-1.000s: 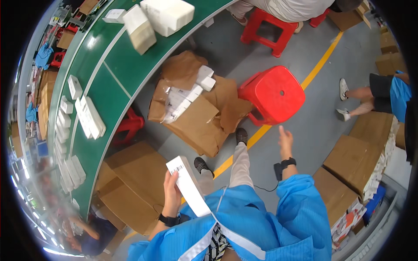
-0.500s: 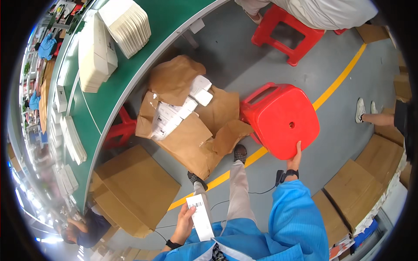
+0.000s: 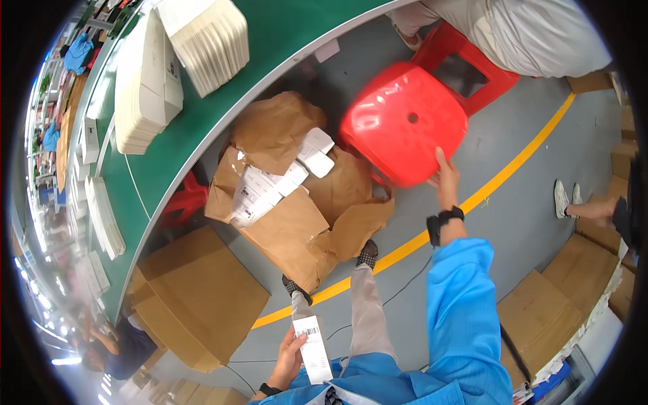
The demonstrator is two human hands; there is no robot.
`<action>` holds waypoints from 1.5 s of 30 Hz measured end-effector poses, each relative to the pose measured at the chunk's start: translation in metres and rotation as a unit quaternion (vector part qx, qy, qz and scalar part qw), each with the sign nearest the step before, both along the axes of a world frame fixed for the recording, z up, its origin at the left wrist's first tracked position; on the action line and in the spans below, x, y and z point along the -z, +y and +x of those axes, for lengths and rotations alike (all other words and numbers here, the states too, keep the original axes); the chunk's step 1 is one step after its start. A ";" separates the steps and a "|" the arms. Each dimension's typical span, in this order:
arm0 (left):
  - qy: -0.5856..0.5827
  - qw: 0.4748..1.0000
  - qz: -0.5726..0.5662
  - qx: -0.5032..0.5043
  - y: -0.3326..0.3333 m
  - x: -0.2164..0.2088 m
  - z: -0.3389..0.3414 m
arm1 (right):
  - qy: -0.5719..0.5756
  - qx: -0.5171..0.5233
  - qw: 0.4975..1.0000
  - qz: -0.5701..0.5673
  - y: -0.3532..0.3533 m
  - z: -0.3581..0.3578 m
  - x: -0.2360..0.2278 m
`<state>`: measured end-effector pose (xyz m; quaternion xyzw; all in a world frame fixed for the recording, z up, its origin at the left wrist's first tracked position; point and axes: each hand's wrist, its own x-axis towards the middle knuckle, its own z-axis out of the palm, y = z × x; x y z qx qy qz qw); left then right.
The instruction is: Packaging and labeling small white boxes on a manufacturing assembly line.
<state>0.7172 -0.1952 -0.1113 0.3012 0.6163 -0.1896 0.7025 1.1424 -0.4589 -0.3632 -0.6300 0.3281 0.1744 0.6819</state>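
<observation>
A slim white carton with a barcode label is gripped in my left hand, close to my body. My right hand, arm stretched forward, has its fingers at the near right rim of a red plastic stool; the underside of its grip is hidden. That stool stands slightly tilted in view beside a torn brown paper bag on the floor. White boxes with small labels show through the bag's opening.
A green-topped table curves along the left, carrying stacks of flat white cartons. A cardboard box sits at lower left, more boxes at right. Another person sits on a red stool; a cable crosses the floor.
My right hand and the red stool have moved forward and to the left, toward the seated person's stool. The white carton stays in my left hand.
</observation>
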 end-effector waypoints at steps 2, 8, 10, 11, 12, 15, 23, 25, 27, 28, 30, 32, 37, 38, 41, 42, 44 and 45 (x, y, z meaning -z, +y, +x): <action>0.002 1.000 0.015 -0.019 0.000 -0.001 -0.005 | -0.004 -0.025 1.000 -0.012 0.064 0.024 0.014; -0.020 0.999 0.018 -0.044 0.000 -0.001 -0.022 | -0.087 -0.039 0.983 -0.154 0.127 0.097 0.062; -0.014 0.998 0.030 -0.059 0.003 -0.002 -0.034 | -0.064 -0.065 0.995 -0.035 0.157 0.079 0.043; -0.015 0.998 0.024 -0.057 0.005 -0.004 -0.039 | -0.013 -0.112 0.993 -0.041 0.166 0.066 0.030; -0.013 0.997 0.028 -0.064 0.007 -0.005 -0.035 | 0.031 -0.150 0.987 -0.054 0.167 0.062 0.027; -0.002 0.999 0.025 -0.049 0.009 -0.004 -0.029 | 0.000 -0.190 0.980 -0.053 0.167 0.071 0.037; -0.048 0.993 0.033 -0.100 0.026 0.005 -0.050 | -0.153 -0.458 0.875 0.018 0.176 -0.020 0.032; -0.079 0.988 0.079 -0.109 0.044 -0.006 -0.046 | -0.073 -0.462 0.882 0.060 0.189 -0.108 -0.008; -0.112 0.981 0.123 -0.101 0.060 -0.023 -0.041 | 0.016 -0.500 0.856 0.127 0.196 -0.189 -0.064; -0.147 0.972 0.159 -0.087 0.068 -0.031 -0.037 | 0.061 -0.521 0.834 0.171 0.189 -0.227 -0.081; -0.169 0.969 0.162 -0.083 0.092 -0.049 -0.044 | 0.104 -0.503 0.808 0.288 0.205 -0.297 -0.158; -0.246 0.944 0.212 -0.055 0.113 -0.071 -0.053 | 0.116 -0.483 0.796 0.346 0.226 -0.349 -0.234; -0.404 0.887 0.222 0.035 0.201 -0.135 -0.106 | -0.127 -0.469 0.844 0.227 0.327 -0.439 -0.356; -0.433 0.861 0.260 0.049 0.224 -0.146 -0.120 | -0.164 -0.466 0.845 0.204 0.352 -0.446 -0.375; -0.496 0.821 0.272 0.073 0.293 -0.181 -0.155 | -0.218 -0.467 0.838 0.180 0.405 -0.477 -0.413; -0.501 0.816 0.277 0.070 0.316 -0.193 -0.167 | -0.246 -0.471 0.829 0.174 0.424 -0.488 -0.424; -0.487 0.794 0.334 0.144 0.361 -0.217 -0.181 | -0.248 -0.475 0.824 0.184 0.461 -0.498 -0.450; -0.473 0.812 0.314 0.137 0.377 -0.228 -0.188 | -0.258 -0.500 0.811 0.161 0.477 -0.503 -0.459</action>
